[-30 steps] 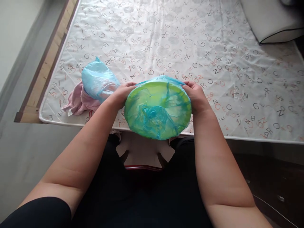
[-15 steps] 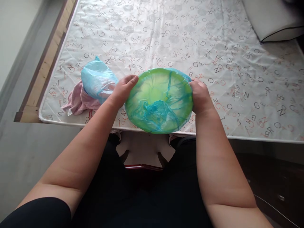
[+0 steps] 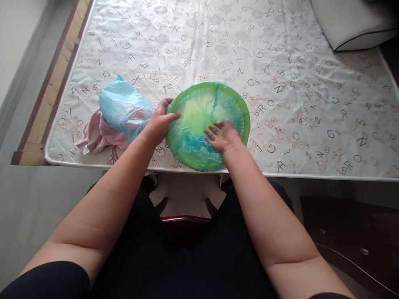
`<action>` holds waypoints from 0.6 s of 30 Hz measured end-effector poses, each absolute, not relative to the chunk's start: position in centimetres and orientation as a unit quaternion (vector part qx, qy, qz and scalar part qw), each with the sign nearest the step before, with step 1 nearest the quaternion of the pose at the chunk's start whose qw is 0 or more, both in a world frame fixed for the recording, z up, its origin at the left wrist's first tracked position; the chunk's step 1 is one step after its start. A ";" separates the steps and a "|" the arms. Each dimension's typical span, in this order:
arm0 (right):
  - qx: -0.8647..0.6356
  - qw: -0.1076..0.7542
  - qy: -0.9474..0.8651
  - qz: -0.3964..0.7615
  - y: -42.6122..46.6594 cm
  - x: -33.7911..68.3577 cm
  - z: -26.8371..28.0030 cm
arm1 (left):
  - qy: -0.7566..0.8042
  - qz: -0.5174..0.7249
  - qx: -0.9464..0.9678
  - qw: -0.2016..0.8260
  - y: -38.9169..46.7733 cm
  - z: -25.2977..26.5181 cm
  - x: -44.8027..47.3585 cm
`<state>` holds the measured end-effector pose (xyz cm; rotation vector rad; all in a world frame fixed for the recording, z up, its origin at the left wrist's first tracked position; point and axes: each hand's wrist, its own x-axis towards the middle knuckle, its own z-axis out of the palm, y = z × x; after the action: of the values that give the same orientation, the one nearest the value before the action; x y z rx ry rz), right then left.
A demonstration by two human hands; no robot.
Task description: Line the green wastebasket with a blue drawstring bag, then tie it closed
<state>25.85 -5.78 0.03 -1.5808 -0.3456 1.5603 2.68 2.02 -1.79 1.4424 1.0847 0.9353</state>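
Note:
A round green bowl, wrapped in thin blue plastic film, lies upside down on the mattress near its front edge. My left hand grips the bowl's left rim. My right hand rests flat on the bowl's upturned bottom with the fingers spread, pressing the bunched blue film.
A blue plastic bag lies on a pink cloth left of the bowl. A white pillow sits at the far right corner. A wooden bed frame edge runs along the left; a dark drawer unit stands at lower right.
The bowl came down from in front of me onto the mattress. My right hand left the right rim and now lies flat on the bowl's bottom.

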 end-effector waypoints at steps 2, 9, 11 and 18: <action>-0.674 0.429 -0.055 0.598 -5.4 26.0 -1.1 | 0.441 0.385 0.599 0.546 1.9 -1.7 2.7; -0.603 0.458 -0.175 0.630 -5.9 24.2 1.4 | 0.418 0.381 0.615 0.549 1.5 -1.4 3.0; -0.632 0.432 -0.130 0.630 -5.8 24.4 0.9 | 0.420 0.376 0.623 0.542 1.4 -1.3 3.0; -0.651 0.445 -0.187 0.585 -5.5 24.9 0.7 | 0.417 0.378 0.621 0.545 1.7 -1.5 3.1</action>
<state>24.90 -5.52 0.70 -1.6134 -0.4625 1.4505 3.09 1.66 -1.48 1.4724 0.9899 0.8964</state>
